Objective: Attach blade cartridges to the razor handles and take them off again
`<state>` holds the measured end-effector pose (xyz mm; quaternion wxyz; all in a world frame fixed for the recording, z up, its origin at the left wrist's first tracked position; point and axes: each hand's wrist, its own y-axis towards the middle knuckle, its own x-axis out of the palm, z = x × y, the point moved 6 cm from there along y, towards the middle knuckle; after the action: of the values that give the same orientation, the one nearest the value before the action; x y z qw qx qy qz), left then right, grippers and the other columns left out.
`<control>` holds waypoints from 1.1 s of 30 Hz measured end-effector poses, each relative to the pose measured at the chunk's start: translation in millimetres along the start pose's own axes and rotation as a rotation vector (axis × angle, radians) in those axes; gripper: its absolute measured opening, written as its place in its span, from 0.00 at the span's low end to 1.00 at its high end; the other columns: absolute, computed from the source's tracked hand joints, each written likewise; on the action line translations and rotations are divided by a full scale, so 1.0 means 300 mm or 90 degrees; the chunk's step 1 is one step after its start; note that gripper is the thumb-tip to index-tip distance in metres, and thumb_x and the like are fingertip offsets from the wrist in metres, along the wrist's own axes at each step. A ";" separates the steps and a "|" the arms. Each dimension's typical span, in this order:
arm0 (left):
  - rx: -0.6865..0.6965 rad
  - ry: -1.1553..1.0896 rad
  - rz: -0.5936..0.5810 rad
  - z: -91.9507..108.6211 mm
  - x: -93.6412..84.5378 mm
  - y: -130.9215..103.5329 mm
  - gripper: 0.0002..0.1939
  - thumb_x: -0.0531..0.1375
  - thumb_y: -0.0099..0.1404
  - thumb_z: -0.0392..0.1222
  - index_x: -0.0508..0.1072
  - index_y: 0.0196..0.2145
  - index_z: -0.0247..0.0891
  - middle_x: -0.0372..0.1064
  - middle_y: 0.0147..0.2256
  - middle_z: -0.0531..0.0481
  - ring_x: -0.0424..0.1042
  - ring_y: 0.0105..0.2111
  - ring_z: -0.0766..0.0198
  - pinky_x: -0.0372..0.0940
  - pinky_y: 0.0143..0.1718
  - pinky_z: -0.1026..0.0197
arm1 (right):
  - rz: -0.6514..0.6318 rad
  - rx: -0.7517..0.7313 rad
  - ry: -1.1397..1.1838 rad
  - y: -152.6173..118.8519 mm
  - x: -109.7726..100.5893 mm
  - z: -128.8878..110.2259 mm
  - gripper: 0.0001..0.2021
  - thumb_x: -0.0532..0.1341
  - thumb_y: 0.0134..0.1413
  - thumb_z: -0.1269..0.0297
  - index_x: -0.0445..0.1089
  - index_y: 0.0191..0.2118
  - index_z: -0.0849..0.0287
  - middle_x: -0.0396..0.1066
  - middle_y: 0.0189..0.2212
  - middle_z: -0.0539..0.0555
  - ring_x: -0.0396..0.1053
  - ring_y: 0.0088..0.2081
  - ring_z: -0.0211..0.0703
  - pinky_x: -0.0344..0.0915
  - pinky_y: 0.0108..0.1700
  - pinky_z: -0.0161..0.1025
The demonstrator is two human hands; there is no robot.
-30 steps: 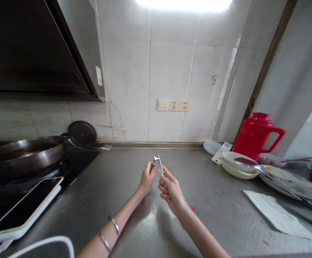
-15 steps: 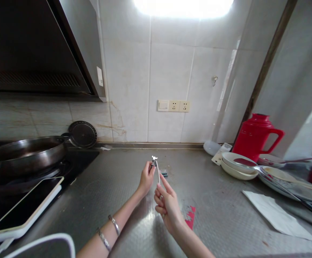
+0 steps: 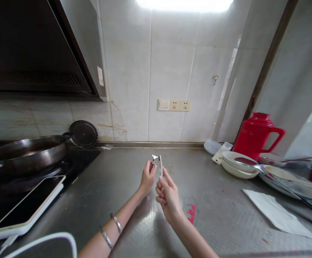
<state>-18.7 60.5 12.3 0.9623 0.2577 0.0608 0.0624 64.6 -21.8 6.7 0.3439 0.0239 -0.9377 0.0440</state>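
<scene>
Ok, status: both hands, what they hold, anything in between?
Left hand gripping small shiny-topped item. Right hand pinching slim white stick. Both close together, nothing visible between them.

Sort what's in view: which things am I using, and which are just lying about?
In use:
small metal item, in the left hand
slim white stick, in the right hand

Lying about:
pan
phone
red flask
stacked bowls
white sheet

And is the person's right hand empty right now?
No, the right hand is holding a slim white implement that sticks out past its fingertips.
</scene>
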 end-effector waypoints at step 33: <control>0.016 -0.002 0.049 0.033 -0.013 -0.017 0.08 0.51 0.61 0.45 0.61 0.29 0.39 0.59 0.25 0.55 0.60 0.26 0.68 0.55 0.30 0.67 | 0.019 -0.021 0.008 0.012 0.009 -0.016 0.38 0.64 0.41 0.58 0.50 0.60 0.48 0.51 0.18 0.41 0.41 0.15 0.25 0.35 0.16 0.26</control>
<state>-20.7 50.6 18.8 0.9560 0.2717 0.0502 0.0984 65.4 -17.8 11.7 0.3495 0.0042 -0.9363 0.0336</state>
